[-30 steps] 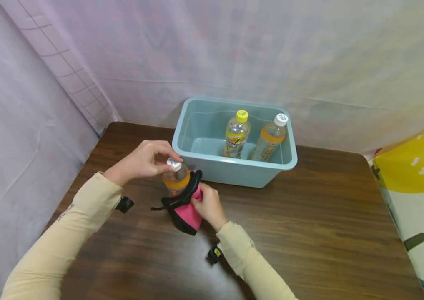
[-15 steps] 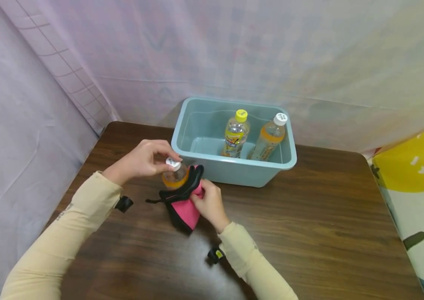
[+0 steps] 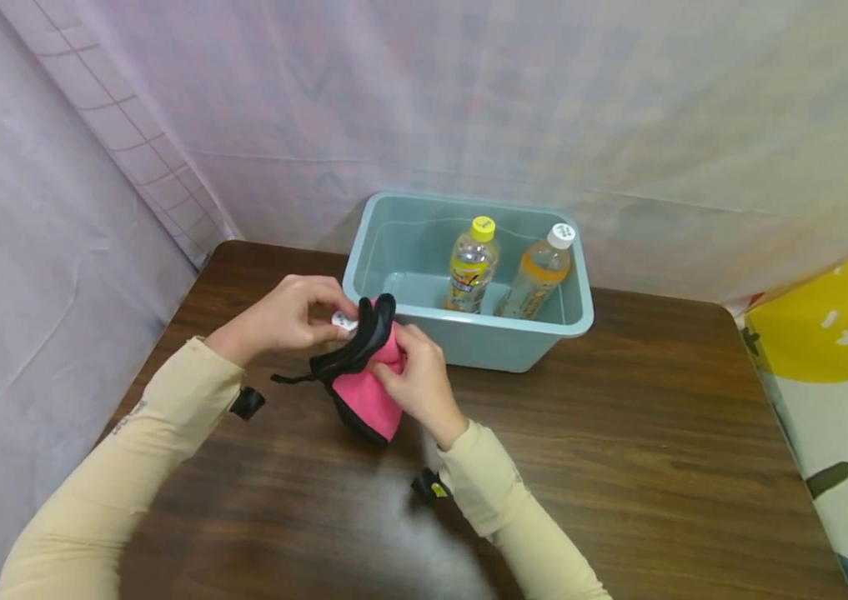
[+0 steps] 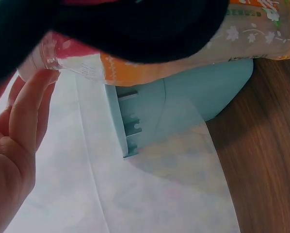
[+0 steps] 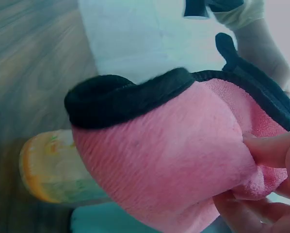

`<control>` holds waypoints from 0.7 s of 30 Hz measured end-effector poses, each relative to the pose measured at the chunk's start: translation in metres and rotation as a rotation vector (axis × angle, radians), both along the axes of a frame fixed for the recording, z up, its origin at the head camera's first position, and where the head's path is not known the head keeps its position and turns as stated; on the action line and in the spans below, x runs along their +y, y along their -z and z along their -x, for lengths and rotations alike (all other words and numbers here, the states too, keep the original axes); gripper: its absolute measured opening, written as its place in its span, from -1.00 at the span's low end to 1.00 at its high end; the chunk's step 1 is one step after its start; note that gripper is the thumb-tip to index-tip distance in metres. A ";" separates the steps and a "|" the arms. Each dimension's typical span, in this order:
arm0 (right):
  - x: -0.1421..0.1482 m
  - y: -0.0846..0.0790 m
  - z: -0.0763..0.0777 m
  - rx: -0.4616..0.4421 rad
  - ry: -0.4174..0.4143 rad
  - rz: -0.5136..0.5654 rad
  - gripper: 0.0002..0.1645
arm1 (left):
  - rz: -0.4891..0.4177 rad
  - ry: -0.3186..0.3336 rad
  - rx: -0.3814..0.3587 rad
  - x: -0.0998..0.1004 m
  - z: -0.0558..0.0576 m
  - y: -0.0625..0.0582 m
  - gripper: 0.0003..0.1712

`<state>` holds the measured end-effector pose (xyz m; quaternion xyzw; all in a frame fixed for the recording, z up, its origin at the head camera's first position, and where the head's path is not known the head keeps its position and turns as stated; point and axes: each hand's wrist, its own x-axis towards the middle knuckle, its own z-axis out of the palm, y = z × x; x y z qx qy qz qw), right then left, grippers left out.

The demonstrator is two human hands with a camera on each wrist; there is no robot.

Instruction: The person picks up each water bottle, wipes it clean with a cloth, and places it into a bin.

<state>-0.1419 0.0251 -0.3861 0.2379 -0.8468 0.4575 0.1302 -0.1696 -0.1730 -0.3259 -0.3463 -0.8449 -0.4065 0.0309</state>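
In the head view, my left hand (image 3: 292,312) pinches the white cap (image 3: 343,322) of a plastic drink bottle. The left wrist view shows this bottle (image 4: 251,34) with its clear neck, orange band and white flower print. My right hand (image 3: 419,375) grips a fuzzy pink cloth piece (image 3: 367,392) edged in black, with a dark strap trailing to the left. The cloth lies against the bottle and hides most of it from the head view. From the right wrist, the bottle's lower end sticks out past the cloth, while thumb and fingers (image 5: 271,150) pinch a fold.
Just behind the hands stands a blue-grey plastic bin (image 3: 469,340). Inside it are a yellow-capped bottle (image 3: 472,271) and a white-capped bottle (image 3: 544,271) leaning right. All this is on a dark wooden table (image 3: 619,467), with pale curtains (image 3: 506,100) behind.
My right hand has moved up with the pink cloth, which now covers the bottle's shoulder nearly to the cap. My left hand keeps its pinch on the cap, almost unmoved.
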 end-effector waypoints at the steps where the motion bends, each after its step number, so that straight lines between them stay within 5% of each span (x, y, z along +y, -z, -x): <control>1: 0.001 0.003 0.000 -0.001 0.005 0.000 -0.72 | 0.002 0.000 0.002 0.000 0.000 0.000 -0.81; 12: -0.002 0.068 0.001 -0.092 0.074 -0.008 -0.78 | -0.010 -0.003 -0.003 -0.002 0.001 0.002 -0.78; 21: 0.001 0.091 0.003 -0.138 0.091 -0.048 -0.77 | -0.009 -0.005 -0.023 0.001 0.000 0.002 -0.79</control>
